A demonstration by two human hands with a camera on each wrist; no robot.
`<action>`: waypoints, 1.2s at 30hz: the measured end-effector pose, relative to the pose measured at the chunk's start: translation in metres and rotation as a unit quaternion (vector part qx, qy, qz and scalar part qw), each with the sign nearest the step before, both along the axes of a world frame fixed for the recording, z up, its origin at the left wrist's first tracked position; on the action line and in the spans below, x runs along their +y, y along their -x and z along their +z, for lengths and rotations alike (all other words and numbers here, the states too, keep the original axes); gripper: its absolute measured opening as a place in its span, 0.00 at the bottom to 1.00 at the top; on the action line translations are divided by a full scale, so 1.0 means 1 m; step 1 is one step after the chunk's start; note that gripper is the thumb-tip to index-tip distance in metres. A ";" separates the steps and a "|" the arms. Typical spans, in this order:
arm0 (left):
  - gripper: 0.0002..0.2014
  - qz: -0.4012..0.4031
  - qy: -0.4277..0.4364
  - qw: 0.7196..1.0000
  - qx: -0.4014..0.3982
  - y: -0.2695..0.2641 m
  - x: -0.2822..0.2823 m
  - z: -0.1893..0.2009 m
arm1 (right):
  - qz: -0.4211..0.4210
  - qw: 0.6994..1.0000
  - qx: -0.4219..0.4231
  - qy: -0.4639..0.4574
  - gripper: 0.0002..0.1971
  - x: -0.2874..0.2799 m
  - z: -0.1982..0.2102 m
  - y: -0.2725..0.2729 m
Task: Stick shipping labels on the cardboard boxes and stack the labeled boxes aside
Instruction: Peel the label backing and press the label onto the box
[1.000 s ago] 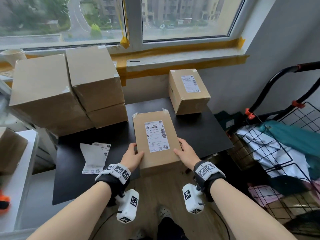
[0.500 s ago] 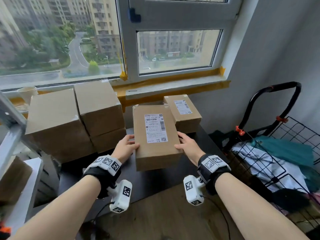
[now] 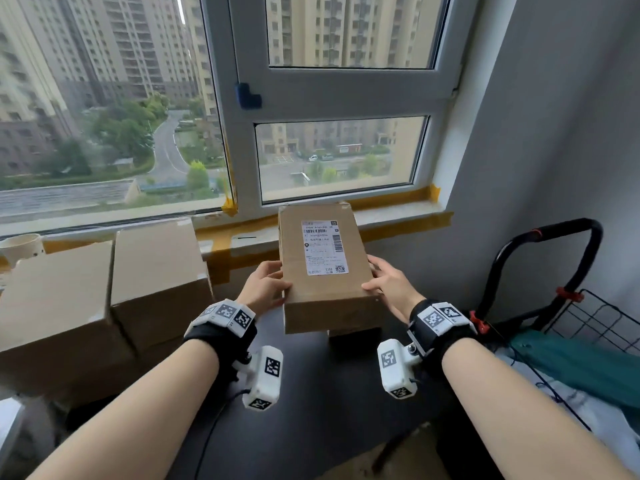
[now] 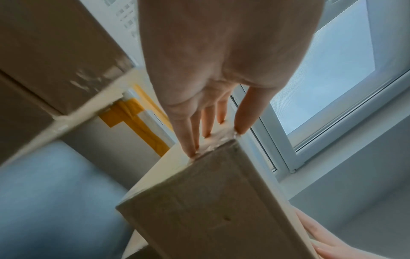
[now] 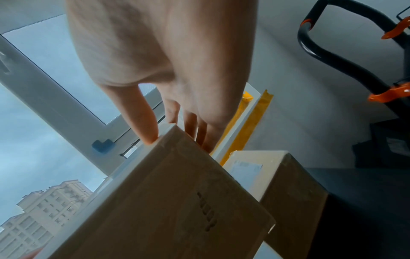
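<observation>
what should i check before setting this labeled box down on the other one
1. Label stuck flat on held box: ok.
2. Left hand and right hand grip opposite sides: ok.
3. Lower labeled box sits on the black table: ok.
4. Held box lined up over it: cannot tell, mostly hidden in the head view.
5. Fingers reach under the box bottom: cannot tell.

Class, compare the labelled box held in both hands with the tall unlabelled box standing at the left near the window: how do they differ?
The held box shows a white shipping label on top; the tall left box shows none. The held box is in the grip of the left hand and right hand; the tall left box is untouched. The held box looks smaller. Both are brown cardboard.
</observation>
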State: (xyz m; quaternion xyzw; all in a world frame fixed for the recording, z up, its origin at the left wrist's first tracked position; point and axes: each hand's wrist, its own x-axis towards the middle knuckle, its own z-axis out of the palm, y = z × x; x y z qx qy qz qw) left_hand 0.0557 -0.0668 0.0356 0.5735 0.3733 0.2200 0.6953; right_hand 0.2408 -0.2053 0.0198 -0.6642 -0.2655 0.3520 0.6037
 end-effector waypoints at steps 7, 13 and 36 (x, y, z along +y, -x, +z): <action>0.19 0.042 0.048 0.998 -0.015 -0.097 0.020 -0.014 | -0.004 0.999 0.020 0.037 0.30 0.031 -0.009 -0.099; 0.22 0.064 0.076 0.995 -0.004 -0.146 0.029 -0.026 | 0.010 0.998 0.026 0.063 0.29 0.048 -0.019 -0.156; 0.21 -0.052 -0.394 0.836 0.378 -0.122 0.017 -0.031 | 0.086 0.844 -0.426 0.314 0.21 0.037 0.000 -0.145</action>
